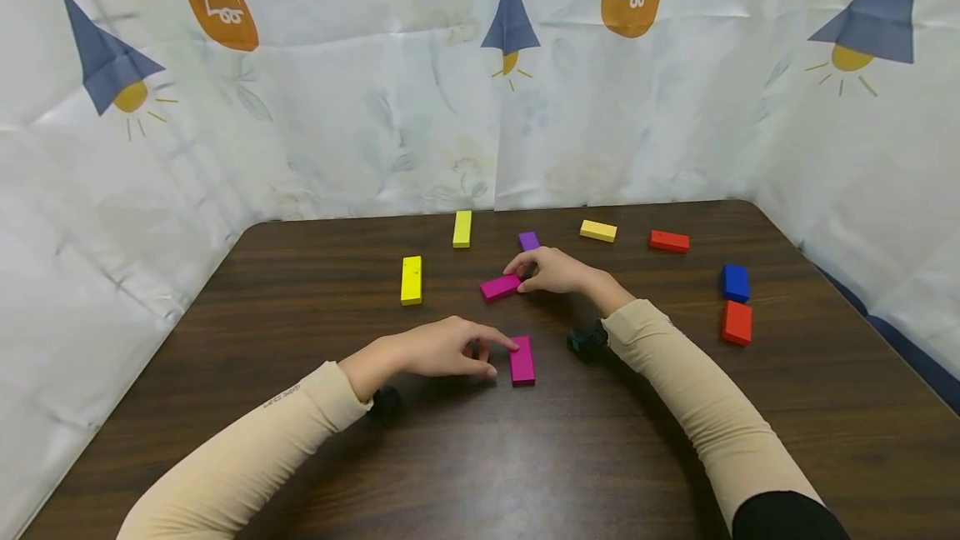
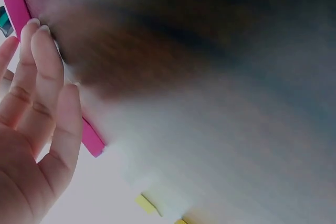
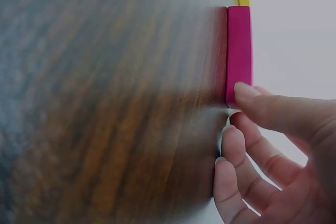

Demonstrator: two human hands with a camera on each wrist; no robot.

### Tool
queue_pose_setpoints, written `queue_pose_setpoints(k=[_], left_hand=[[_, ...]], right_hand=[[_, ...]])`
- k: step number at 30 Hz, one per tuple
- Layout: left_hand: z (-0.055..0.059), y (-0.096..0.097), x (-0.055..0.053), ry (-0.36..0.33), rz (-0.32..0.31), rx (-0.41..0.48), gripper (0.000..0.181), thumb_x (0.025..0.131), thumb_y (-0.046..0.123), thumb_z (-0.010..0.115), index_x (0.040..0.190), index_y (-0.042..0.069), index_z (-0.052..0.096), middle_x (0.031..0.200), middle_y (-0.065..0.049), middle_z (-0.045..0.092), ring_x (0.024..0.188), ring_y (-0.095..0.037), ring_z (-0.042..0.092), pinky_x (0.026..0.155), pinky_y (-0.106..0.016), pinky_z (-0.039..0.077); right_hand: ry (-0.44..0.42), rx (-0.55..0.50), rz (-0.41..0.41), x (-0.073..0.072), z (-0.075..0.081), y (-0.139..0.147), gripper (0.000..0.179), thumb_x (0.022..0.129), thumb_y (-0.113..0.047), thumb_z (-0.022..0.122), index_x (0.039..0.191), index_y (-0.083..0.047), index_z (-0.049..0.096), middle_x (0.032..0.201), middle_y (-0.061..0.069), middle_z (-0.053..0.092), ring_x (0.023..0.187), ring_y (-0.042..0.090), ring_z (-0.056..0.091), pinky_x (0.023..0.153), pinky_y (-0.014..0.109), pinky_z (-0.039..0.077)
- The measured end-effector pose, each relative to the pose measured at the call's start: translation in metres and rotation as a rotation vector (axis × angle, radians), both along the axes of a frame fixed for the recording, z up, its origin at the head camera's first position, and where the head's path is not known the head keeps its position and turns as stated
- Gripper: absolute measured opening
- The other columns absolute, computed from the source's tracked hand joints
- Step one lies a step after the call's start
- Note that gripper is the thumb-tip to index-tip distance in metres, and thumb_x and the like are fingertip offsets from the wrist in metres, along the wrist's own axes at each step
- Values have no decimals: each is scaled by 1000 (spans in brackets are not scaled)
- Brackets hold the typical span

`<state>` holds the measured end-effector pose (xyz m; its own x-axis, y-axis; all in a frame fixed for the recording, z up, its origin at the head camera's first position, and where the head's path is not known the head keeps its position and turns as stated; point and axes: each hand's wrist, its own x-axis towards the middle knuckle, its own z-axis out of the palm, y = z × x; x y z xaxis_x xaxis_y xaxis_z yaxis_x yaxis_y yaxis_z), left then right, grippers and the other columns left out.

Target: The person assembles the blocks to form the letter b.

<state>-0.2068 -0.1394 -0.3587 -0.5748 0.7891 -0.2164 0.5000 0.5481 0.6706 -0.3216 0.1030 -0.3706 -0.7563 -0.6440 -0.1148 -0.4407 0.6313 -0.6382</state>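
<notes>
Two magenta blocks lie on the dark wooden table. The nearer magenta block has its long side pointing toward me. My left hand reaches it from the left, its extended index finger touching the far end and its thumb apart from the block. In the left wrist view, the left fingers are nearly straight beside that block. Farther back, my right hand pinches the right end of the other magenta block. The right wrist view shows the thumb on this block, with the other fingers loosely bent below.
A purple block lies just behind the right hand. Yellow blocks are at the back left, and a lighter yellow-orange block is at the back. A red block, a blue block and an orange-red block lie to the right.
</notes>
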Motion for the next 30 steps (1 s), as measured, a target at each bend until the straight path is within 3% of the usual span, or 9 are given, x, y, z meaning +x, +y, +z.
queue_pose_setpoints(k=[6, 10, 15, 17, 22, 24, 26, 30], left_hand=[[-1, -3, -5, -23, -36, 12, 47, 99, 22, 70, 144, 18, 59, 85, 8, 60, 63, -6, 48, 65, -25, 43], [-1, -4, -6, -45, -40, 13, 47, 100, 24, 70, 145, 18, 59, 86, 7, 61, 65, -6, 50, 67, -26, 44], [1, -3, -4, -74, -2, 5, 48, 99, 22, 70, 146, 18, 58, 88, 4, 62, 66, -10, 51, 68, -27, 43], [-22, -8, -16, -53, -23, 18, 50, 99, 30, 70, 147, 24, 56, 90, 5, 62, 67, -9, 51, 68, -26, 43], [-21, -9, -16, -65, -37, 14, 53, 100, 31, 69, 150, 24, 54, 91, 6, 61, 65, -8, 50, 68, -25, 43], [2, -5, -5, -97, -13, -8, 53, 100, 24, 70, 150, 18, 54, 89, 5, 61, 65, -9, 50, 68, -26, 44], [-2, -5, -7, -105, -9, -13, 53, 100, 25, 70, 150, 19, 54, 90, 4, 62, 66, -10, 52, 68, -27, 44], [-33, -14, -25, -35, -61, 24, 54, 100, 35, 68, 151, 26, 52, 95, 6, 62, 64, -11, 51, 65, -28, 45]], right_hand=[[19, 28, 10, 3, 2, -3, 42, 99, -9, 67, 141, -6, 60, 121, 15, 64, 106, 28, 62, 94, 44, 49], [67, 88, -29, 7, 4, -10, 52, 99, -31, 67, 142, -4, 57, 118, 13, 66, 104, 25, 61, 93, 43, 49], [100, 182, -103, 14, 8, -21, 70, 91, -56, 71, 134, -1, 62, 121, 12, 66, 101, 24, 60, 91, 42, 50], [95, 217, -122, 16, 9, -24, 75, 88, -59, 73, 134, -1, 61, 123, 12, 66, 101, 25, 60, 91, 42, 50], [114, 269, -113, 15, 6, -29, 73, 86, -58, 75, 128, 0, 59, 111, 10, 65, 93, 23, 60, 84, 37, 51], [135, 277, -101, 15, 4, -31, 70, 87, -56, 76, 125, 0, 59, 106, 9, 64, 90, 22, 59, 81, 36, 50], [149, 279, -101, 16, 3, -33, 69, 87, -55, 76, 124, 0, 58, 106, 9, 63, 90, 22, 59, 81, 36, 50], [148, 272, -125, 19, 4, -36, 72, 87, -59, 74, 126, 0, 58, 109, 10, 64, 92, 23, 60, 83, 37, 51]])
